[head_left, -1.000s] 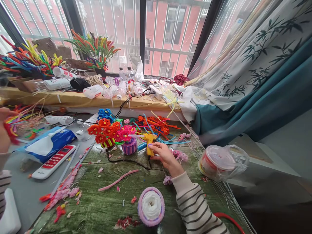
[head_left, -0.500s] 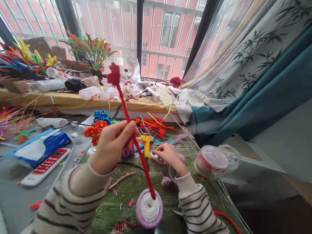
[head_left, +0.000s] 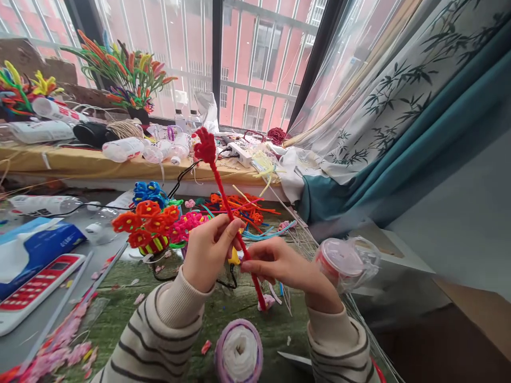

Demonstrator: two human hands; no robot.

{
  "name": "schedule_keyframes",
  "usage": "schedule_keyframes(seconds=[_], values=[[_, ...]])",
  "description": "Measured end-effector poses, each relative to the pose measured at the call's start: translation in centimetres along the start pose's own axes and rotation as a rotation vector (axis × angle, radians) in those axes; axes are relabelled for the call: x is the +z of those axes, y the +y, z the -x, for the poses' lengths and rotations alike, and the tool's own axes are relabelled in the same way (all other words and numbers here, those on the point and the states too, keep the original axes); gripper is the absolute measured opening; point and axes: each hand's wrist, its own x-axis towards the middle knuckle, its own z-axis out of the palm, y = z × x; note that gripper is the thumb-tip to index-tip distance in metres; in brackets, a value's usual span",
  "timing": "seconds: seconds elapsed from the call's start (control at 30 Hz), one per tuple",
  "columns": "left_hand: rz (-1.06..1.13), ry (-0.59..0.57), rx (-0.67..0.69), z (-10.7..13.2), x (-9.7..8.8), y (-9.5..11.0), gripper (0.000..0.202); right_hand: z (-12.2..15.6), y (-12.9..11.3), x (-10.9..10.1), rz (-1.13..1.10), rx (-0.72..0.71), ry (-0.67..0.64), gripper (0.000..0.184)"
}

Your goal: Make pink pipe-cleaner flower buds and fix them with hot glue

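Note:
My left hand pinches a red pipe-cleaner stem near its middle; the stem stands tilted, with a curled red flower head at its top. My right hand pinches the same stem just below the left hand's grip. The stem's lower end hangs over the green table mat. Below the hands stands a purple-rimmed pot filled with white foam. A yellow glue gun is mostly hidden behind my hands.
Pots of orange, blue and pink pipe-cleaner flowers stand left of my hands. A plastic-wrapped tape roll sits to the right. A red calculator and blue tissue pack lie at the left. Loose pipe cleaners and bottles crowd the windowsill.
My left hand brought the red stem in from the left and lifted it off the foam pot. My right hand left the glue gun and took hold of the stem.

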Motion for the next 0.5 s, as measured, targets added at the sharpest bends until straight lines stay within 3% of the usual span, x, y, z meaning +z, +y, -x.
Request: schedule_keyframes(seconds=[0.13,0.3,0.4,0.5], values=[[0.052,-0.154,-0.094,-0.6,-0.3,-0.8,0.025,-0.7,0.6,0.1,0.033,0.02,0.158,0.046],[0.0,-0.169,-0.094,-0.9,-0.3,-1.5,0.034,-0.8,0.5,0.2,0.021,-0.112,0.426,0.037],[-0.092,-0.184,-0.074,-0.9,-0.5,-1.7,0.031,-0.4,0.1,-0.1,-0.008,-0.227,0.738,0.031],[-0.229,-0.235,-0.051,-1.0,-0.8,-2.0,0.028,1.1,-0.8,-1.1,-0.041,-0.45,1.167,0.027]])
